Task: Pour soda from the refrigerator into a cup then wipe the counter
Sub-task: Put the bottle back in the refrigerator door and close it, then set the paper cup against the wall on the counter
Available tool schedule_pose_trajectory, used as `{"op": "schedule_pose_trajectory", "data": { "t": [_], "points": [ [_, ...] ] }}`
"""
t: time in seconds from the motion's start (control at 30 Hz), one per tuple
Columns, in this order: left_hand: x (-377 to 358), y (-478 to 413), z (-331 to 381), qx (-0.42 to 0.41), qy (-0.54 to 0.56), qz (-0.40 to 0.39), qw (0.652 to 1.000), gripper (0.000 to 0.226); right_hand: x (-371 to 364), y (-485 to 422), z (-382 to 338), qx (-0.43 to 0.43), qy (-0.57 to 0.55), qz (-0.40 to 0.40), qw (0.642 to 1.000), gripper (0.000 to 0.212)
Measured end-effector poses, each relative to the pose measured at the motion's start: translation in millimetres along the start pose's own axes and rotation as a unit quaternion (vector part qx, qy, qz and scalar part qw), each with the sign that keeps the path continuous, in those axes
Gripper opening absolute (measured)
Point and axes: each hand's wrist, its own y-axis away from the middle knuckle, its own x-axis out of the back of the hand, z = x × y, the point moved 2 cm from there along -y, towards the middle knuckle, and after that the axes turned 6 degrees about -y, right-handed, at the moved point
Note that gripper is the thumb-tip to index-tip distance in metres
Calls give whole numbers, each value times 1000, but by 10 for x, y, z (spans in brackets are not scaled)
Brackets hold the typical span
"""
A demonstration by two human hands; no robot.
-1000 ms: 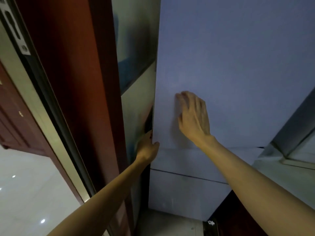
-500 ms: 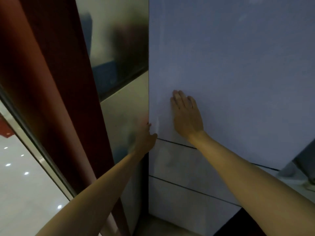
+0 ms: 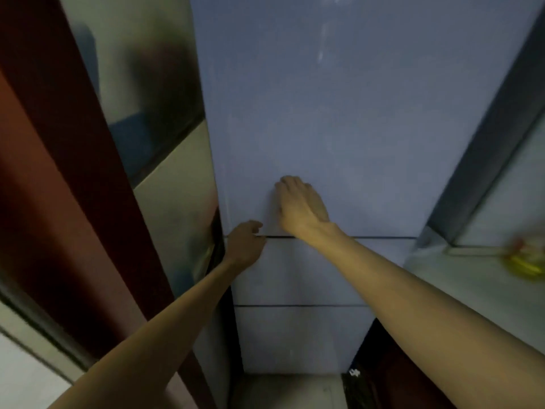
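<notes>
The refrigerator [image 3: 339,128] fills the middle of the view, pale blue-grey, with its upper door shut above two drawer fronts [image 3: 295,270]. My right hand [image 3: 300,206] lies flat and open on the lower part of the upper door. My left hand [image 3: 244,246] is at the door's lower left corner, on the seam above the top drawer. Its fingers curl around the left edge and are hidden from me. No soda and no cup are in view.
A counter [image 3: 472,284] runs along the right with a blurred yellow object [image 3: 525,261] on it. A glossy wall panel [image 3: 171,187] and a red-brown door frame [image 3: 59,172] stand close on the left. A dark cabinet [image 3: 383,364] sits under the counter.
The view has swung, bringing the counter into sight on the right. My left hand has slid down the door's edge to the seam; my right hand stays flat on the door.
</notes>
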Motion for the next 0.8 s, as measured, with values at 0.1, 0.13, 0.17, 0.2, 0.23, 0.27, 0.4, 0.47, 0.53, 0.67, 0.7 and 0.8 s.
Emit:
{"op": "schedule_pose_trajectory", "data": {
  "t": [0.1, 0.13, 0.17, 0.2, 0.23, 0.27, 0.4, 0.47, 0.53, 0.67, 0.7, 0.8],
  "points": [
    [-127, 157, 113, -78, -30, -42, 996, 33, -2, 567, 147, -98, -19, -13, 995, 37],
    [-181, 233, 171, -97, -31, -62, 993, 31, 14, 778, 189, -134, -21, -24, 991, 36],
    [-240, 314, 226, -117, -32, -87, 989, 29, 30, 994, 226, -168, -17, -35, 985, 35],
    [-309, 420, 299, -143, -39, -112, 983, 29, 64, 1232, 250, -202, -12, -44, 978, 34],
    [-373, 533, 376, -172, -53, -131, 975, 28, 103, 1473, 269, -230, -6, -51, 972, 33],
    [-444, 656, 460, -204, -65, -145, 966, 28, 146, 1718, 282, -254, -1, -57, 966, 33],
    [-798, 1254, 880, -328, -98, -209, 916, 27, 396, 2761, 297, -356, 24, -70, 931, 30],
    [-956, 1489, 1054, -370, -122, -243, 888, 26, 515, 3173, 286, -392, 30, -66, 917, 30],
    [-1139, 1821, 1287, -411, -138, -284, 855, 24, 690, 3667, 236, -439, 42, -65, 895, 31],
    [-1490, 2650, 1776, -483, -169, -352, 784, 18, 1073, 4706, 106, -525, 71, -54, 846, 31],
    [-1576, 2891, 1893, -503, -173, -360, 766, 18, 1163, 4975, 59, -544, 74, -48, 834, 30],
    [-1786, 3656, 2195, -552, -177, -378, 722, 18, 1416, 5781, -136, -593, 79, -31, 801, 26]
  ]
}}
